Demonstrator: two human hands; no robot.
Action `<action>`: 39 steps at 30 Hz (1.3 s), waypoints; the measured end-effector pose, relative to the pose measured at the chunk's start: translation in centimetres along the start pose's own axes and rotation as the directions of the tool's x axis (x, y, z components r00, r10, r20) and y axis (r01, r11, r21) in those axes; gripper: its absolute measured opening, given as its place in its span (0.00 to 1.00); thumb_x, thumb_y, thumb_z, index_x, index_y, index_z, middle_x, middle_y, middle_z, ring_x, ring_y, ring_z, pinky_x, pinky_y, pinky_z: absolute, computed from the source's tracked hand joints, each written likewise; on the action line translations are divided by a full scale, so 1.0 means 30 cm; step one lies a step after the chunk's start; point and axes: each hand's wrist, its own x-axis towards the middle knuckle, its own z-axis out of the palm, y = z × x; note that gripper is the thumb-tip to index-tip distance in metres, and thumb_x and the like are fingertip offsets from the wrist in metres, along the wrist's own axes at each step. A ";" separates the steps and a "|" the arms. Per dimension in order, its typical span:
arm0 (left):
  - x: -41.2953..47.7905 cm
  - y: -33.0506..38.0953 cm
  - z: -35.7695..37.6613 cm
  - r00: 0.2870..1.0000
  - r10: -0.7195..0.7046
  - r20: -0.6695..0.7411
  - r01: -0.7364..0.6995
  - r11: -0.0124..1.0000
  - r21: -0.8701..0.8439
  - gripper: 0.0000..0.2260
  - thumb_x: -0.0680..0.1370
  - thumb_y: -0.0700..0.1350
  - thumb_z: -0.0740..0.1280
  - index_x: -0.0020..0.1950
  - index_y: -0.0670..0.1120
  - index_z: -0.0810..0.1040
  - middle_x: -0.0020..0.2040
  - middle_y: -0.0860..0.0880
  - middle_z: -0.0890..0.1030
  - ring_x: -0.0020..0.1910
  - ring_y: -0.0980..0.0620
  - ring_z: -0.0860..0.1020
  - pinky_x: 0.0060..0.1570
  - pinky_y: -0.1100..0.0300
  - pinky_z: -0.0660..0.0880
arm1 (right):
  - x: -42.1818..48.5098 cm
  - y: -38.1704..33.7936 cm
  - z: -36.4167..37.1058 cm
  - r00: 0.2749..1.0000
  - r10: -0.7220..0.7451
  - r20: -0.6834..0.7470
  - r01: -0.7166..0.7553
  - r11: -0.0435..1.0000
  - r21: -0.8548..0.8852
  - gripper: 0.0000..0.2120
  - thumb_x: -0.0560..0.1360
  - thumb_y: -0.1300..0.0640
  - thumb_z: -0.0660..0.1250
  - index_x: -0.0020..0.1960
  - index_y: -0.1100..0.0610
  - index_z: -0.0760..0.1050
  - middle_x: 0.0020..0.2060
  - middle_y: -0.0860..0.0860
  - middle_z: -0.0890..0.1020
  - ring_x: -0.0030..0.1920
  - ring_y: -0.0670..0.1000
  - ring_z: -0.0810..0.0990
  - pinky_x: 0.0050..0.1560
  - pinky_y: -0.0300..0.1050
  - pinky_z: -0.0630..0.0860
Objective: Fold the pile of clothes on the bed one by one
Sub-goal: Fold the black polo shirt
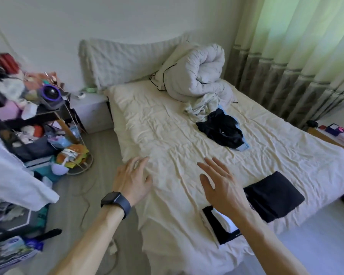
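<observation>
A loose pile of clothes [220, 130] lies on the cream bed sheet [167, 135]: a dark garment on top, a light blue piece under it, a pale crumpled one behind. Near the bed's foot sit a folded dark garment [274, 195] and a folded black-and-white one [220, 229], partly hidden by my right forearm. My left hand [133, 179], with a dark watch on the wrist, hovers with fingers spread over the bed's left edge. My right hand [220, 185] is held flat and empty above the sheet, left of the folded dark garment.
A rolled grey duvet [195, 72] sits at the head of the bed. A cluttered shelf rack [38, 116] stands left of the bed, with a cable on the floor. Curtains [296, 56] hang on the right, and a low table [336, 135] stands beside the bed.
</observation>
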 end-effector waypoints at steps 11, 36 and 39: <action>0.342 -0.743 -0.433 0.995 0.062 -0.078 -0.049 0.988 0.149 0.26 0.80 0.54 0.63 0.77 0.52 0.65 0.75 0.50 0.68 0.77 0.46 0.62 0.71 0.46 0.62 | 0.510 -0.549 0.344 0.995 -0.005 -0.096 -0.003 0.996 -0.086 0.17 0.82 0.51 0.64 0.71 0.48 0.77 0.72 0.50 0.76 0.76 0.56 0.68 0.72 0.60 0.70; 1.737 -0.460 -0.381 0.819 0.573 0.040 -0.570 0.804 0.171 0.25 0.81 0.54 0.59 0.78 0.58 0.62 0.79 0.53 0.62 0.78 0.52 0.58 0.73 0.52 0.57 | 1.333 -0.241 0.412 0.827 0.457 -0.327 -0.515 0.849 -0.118 0.17 0.83 0.47 0.62 0.71 0.43 0.76 0.71 0.43 0.75 0.78 0.50 0.64 0.76 0.53 0.64; 1.901 -0.430 -0.361 0.798 0.601 0.050 -0.600 0.782 0.170 0.24 0.81 0.55 0.57 0.78 0.58 0.61 0.79 0.54 0.61 0.79 0.53 0.56 0.74 0.49 0.57 | 1.446 -0.203 0.393 0.823 0.452 -0.344 -0.531 0.828 -0.181 0.17 0.84 0.47 0.60 0.71 0.43 0.76 0.71 0.43 0.76 0.77 0.51 0.66 0.74 0.50 0.65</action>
